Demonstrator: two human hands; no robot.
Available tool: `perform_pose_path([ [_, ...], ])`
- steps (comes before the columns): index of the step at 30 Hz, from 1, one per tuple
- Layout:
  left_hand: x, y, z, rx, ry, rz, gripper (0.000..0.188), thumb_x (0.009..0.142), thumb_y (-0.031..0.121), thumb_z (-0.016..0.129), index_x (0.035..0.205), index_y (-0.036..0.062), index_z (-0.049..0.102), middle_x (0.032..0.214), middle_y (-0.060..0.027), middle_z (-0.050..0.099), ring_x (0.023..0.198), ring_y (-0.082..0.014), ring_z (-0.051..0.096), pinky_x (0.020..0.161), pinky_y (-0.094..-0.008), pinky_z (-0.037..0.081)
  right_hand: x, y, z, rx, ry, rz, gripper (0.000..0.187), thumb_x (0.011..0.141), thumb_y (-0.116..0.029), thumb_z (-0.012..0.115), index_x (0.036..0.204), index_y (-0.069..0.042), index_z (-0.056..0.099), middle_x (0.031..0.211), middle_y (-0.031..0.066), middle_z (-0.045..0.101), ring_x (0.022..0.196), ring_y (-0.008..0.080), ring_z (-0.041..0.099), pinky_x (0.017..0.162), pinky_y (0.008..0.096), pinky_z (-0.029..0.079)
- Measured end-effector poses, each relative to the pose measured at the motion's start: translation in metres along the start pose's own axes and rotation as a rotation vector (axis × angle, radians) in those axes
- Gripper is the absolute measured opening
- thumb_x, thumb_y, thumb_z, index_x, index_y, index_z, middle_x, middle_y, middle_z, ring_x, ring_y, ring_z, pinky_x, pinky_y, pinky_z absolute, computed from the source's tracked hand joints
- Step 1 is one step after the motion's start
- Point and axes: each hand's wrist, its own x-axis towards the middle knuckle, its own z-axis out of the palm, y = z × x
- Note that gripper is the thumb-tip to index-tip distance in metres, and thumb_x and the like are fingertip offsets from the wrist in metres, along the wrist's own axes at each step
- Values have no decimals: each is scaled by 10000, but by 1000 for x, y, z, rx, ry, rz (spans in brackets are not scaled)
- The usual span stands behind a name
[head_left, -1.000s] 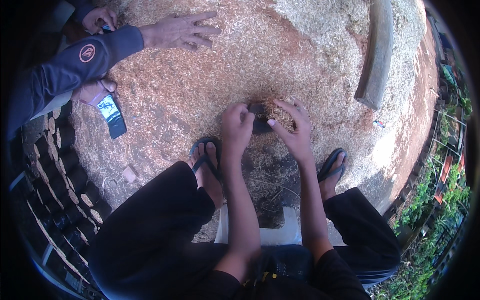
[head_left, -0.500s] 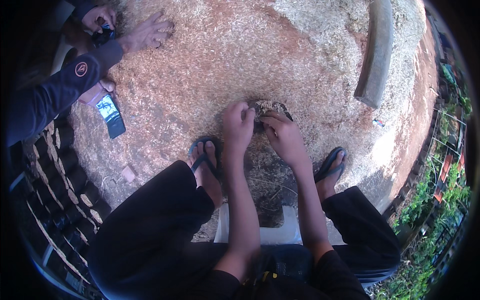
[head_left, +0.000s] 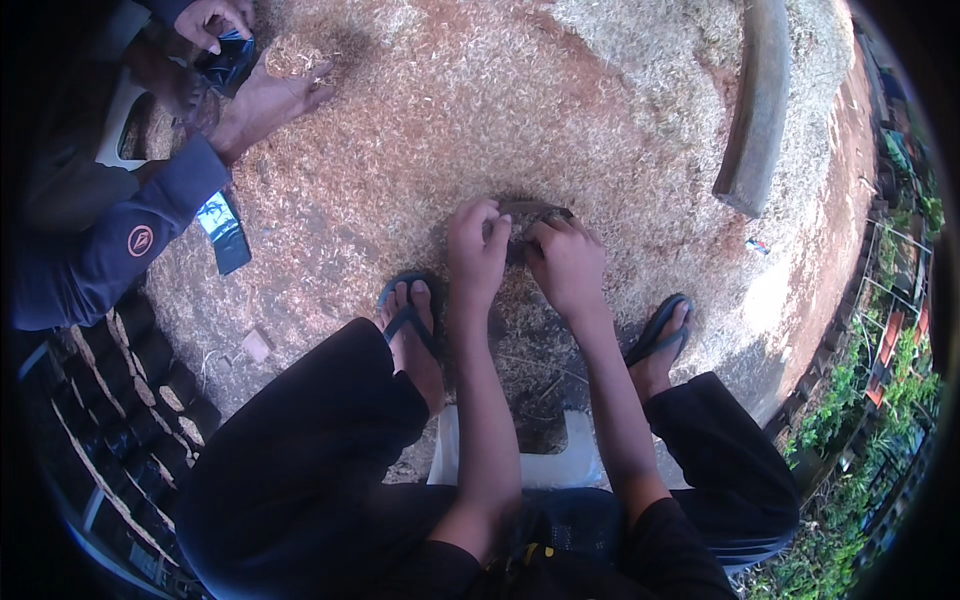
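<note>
Main change: the R hand (head_left: 568, 262) no longer has a loose clump of husk in splayed fingers — its fingers are now curled in & down at the R side of the black bag (head_left: 518, 228). The bag sits on the ground btwn the person's feet, just ahead of the stool (head_left: 450, 450), mouth up w/ its dark far rim showing. Prob. means that load is delivered & the work is now at the mouth itself, not in carrying husk over.

L hand (head_left: 476, 245) hasn't shifted much: thumb & fingers closed on the bag's L edge, seemingly steadying it. R grip — can't tell if it's pinching the wall or pressing on the contents, b/c the knuckles hide the fingertips.

Off to the L, a co-worker's hand (head_left: 255, 112) has drawn back from the husk-strewn ground (head_left: 420, 130) & now cups a husk clump (head_left: 295, 62) beside a second dark bag (head_left: 226, 62).
</note>
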Motion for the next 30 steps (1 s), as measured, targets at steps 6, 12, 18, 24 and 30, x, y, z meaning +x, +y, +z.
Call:
perform_pose_path([
  [6,-3,-4,-8,-22,21,-64,122,878,95,659,882,1,582,1106,-156,632,1071,-323,582,944,-404,438,-24,34,-36,429,109,170,157,904,-146,689,1013,-50,748,913,97,722,748,217,670,713,329,526],
  [12,-1,-8,-16,-13,-22,-70,150,920,138,650,880,12,578,1151,-127,651,1111,-263,597,926,-351,451,-29,99,-38,425,459,451,351,949,-259,663,1203,-17,673,1064,177,720,955,249,701,787,336,537],
  [18,2,9,-24,183,-181,-192,263,871,212,724,805,3,578,1071,-175,640,1046,-285,600,918,-383,446,-35,67,-14,678,83,519,351,956,-328,646,1097,-7,666,974,187,719,913,315,705,778,398,538],
  [24,0,10,-16,338,-280,-147,304,792,225,782,790,-17,597,1028,-187,625,977,-338,596,869,-419,452,-28,44,5,439,167,459,302,944,-265,671,833,14,644,650,54,604,607,123,541,584,301,430],
  [30,-1,0,-11,121,-144,-21,258,775,187,763,791,2,583,1148,-172,610,1085,-363,557,923,-430,452,-32,53,-11,658,5,407,244,914,-253,645,885,-13,672,746,161,675,680,334,656,660,458,480],
])
